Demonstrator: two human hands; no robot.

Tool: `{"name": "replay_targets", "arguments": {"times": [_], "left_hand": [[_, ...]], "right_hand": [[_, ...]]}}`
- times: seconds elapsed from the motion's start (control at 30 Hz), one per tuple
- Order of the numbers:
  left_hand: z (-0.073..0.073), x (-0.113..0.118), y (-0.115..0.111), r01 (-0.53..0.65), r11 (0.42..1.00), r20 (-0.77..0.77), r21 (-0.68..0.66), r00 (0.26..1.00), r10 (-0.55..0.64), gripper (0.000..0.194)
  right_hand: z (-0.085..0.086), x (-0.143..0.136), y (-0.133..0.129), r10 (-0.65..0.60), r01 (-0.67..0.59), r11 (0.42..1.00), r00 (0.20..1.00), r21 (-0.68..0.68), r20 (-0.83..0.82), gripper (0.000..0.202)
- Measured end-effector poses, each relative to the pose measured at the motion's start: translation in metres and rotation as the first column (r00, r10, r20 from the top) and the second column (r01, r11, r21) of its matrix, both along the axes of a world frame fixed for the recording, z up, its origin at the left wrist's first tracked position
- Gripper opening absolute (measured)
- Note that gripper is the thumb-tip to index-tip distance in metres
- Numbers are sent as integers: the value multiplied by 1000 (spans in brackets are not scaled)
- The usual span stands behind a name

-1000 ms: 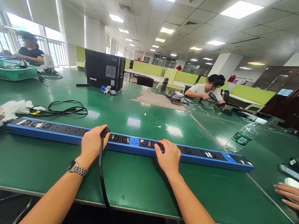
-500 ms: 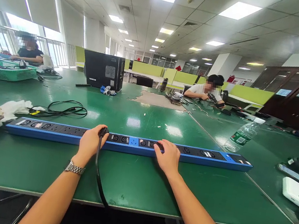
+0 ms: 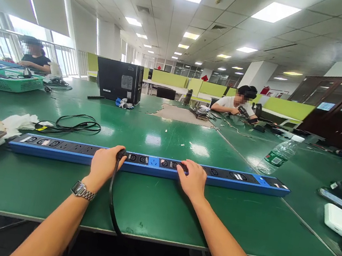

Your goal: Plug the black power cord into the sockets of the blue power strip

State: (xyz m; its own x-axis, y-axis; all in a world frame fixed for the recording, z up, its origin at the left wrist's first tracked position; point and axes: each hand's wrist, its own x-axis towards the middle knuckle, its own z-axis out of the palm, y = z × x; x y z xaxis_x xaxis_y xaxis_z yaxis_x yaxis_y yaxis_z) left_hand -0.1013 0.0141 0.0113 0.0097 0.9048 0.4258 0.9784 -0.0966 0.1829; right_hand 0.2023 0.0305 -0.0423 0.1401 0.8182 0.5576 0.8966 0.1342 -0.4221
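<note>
A long power strip (image 3: 230, 183), blue at the sides with a black socket face, lies across the green table in front of me. My left hand (image 3: 104, 162) is closed round a black plug (image 3: 122, 153) at the strip's sockets, left of its middle. From the plug a thick black cord (image 3: 112, 192) drops over the table's front edge. Whether the plug is fully seated in a socket is hidden by my fingers. My right hand (image 3: 192, 178) grips the strip right of its middle, thumb towards me and fingers over the top.
A tilted-looking water bottle (image 3: 280, 155) stands behind the strip's right end. A coiled black cable (image 3: 78, 126) lies behind its left part. Farther back are a black computer case (image 3: 118, 81) and a green basket (image 3: 16, 84). A white device (image 3: 341, 221) lies at right. Two people sit beyond.
My left wrist has turned and shifted slightly left, so the watch face now shows. The plug has tilted a little to the right. My right hand stays on the strip.
</note>
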Motion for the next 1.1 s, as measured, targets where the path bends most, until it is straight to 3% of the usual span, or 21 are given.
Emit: {"name": "replay_targets", "arguments": {"times": [0.27, 0.63, 1.1], "left_hand": [[-5, -2, 0, 48, 997, 37, 55, 998, -50, 34], [-27, -8, 10, 122, 978, 137, 170, 980, -146, 32], [-20, -5, 5, 42, 989, 179, 140, 982, -67, 43]], "right_hand": [[3, -1, -2, -10, 9, 999, 1000, -31, -8, 30], [1, 1, -1, 4, -4, 1000, 1000, -24, -4, 31], [2, 0, -1, 11, -12, 1000, 1000, -16, -23, 32]]}}
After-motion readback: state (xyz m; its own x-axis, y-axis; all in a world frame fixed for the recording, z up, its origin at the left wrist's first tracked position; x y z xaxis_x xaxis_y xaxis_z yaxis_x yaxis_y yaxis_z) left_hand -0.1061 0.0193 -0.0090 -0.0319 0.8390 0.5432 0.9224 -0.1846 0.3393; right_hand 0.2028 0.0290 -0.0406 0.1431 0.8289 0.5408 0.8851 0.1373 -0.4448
